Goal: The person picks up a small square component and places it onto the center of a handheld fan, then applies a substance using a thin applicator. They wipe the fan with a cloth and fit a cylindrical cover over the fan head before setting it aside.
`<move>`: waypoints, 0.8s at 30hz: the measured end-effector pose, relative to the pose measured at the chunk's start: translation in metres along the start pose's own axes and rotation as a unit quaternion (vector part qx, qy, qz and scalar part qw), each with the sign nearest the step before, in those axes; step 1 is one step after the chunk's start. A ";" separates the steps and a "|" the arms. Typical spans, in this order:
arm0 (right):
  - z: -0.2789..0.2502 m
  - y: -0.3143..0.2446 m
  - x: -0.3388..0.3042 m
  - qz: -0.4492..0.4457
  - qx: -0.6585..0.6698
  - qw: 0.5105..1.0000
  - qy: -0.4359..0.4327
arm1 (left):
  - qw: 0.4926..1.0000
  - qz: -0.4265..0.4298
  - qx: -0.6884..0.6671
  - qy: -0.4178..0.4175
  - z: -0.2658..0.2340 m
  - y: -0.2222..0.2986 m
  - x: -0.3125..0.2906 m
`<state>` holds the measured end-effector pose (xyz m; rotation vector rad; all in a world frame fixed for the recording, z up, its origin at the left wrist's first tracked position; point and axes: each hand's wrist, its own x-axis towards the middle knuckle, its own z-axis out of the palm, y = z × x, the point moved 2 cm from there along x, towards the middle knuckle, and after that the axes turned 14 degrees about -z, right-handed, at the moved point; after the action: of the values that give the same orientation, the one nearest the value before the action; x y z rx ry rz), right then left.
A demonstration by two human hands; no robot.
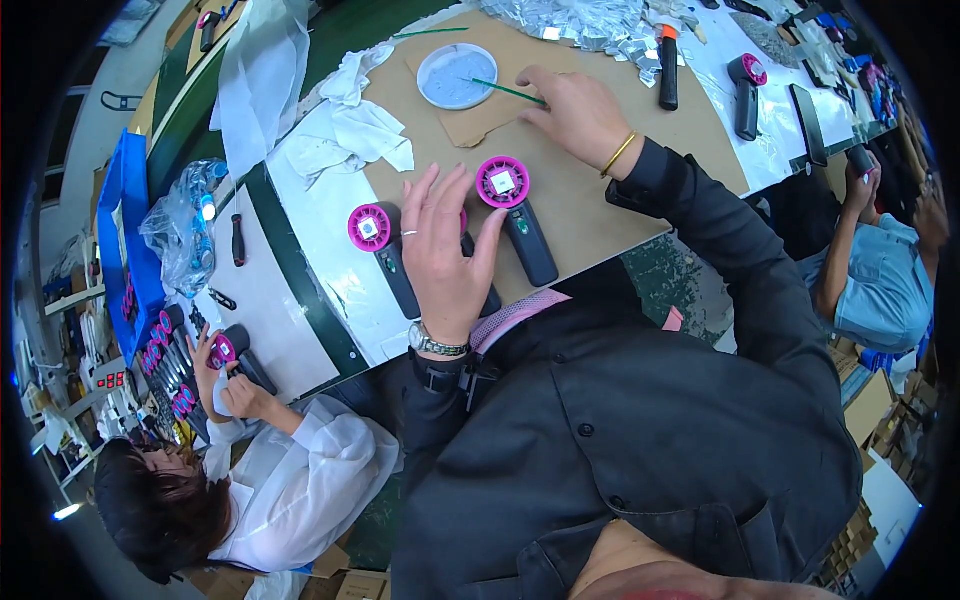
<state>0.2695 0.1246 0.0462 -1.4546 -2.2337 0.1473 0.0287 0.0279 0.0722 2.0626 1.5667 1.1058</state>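
My right hand [582, 118] pinches a thin green stick [515, 93], whose far end reaches into a round white dish [425, 72] with a pale bluish substance in it. Three dark handheld fans with pink rings lie before me. The left fan [398, 285] and the right fan [530, 245] each carry a small whitish square on the hub. Over the middle fan [491, 303] my left hand [446, 255] spreads its fingers, hiding most of it; whether it touches the fan I cannot tell. A second green stick [432, 32] lies beyond the dish.
Brown cardboard [620, 190] covers the work surface. Crumpled white cloths [345, 135] lie left of the dish, a heap of small silvery pieces [590, 25] behind. An orange-tipped black tool [669, 75] lies at right. People work at left [290, 490] and right [880, 280].
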 end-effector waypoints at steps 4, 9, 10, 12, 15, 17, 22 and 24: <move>0.000 0.005 0.008 -0.042 -0.017 0.998 0.037 | 0.999 0.025 0.015 -0.034 0.009 0.004 0.006; -0.019 0.003 0.022 -0.045 0.043 0.991 0.120 | 0.996 0.033 0.047 -0.065 0.017 0.008 0.011; -0.022 0.006 0.023 -0.036 0.064 0.990 0.122 | 0.995 0.028 0.053 -0.074 0.019 0.009 0.012; -0.022 0.009 0.025 -0.027 0.084 0.988 0.124 | 0.995 0.023 0.058 -0.082 0.021 0.009 0.014; -0.009 0.021 0.031 0.023 0.140 0.984 0.110 | 0.993 0.020 0.078 -0.081 0.021 0.010 0.013; -0.001 0.027 0.037 0.032 0.147 0.983 0.105 | 0.993 0.019 0.078 -0.081 0.021 0.009 0.013; 0.013 0.032 0.048 0.062 0.184 0.977 0.087 | 0.993 0.005 0.082 -0.083 0.019 0.008 0.012; 0.017 0.032 0.051 0.067 0.195 0.975 0.083 | 0.993 0.000 0.086 -0.083 0.018 0.009 0.012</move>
<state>0.2720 0.1862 0.0371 -1.3425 -1.8458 0.4627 0.0494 0.0395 0.0708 2.2000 1.6293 0.8003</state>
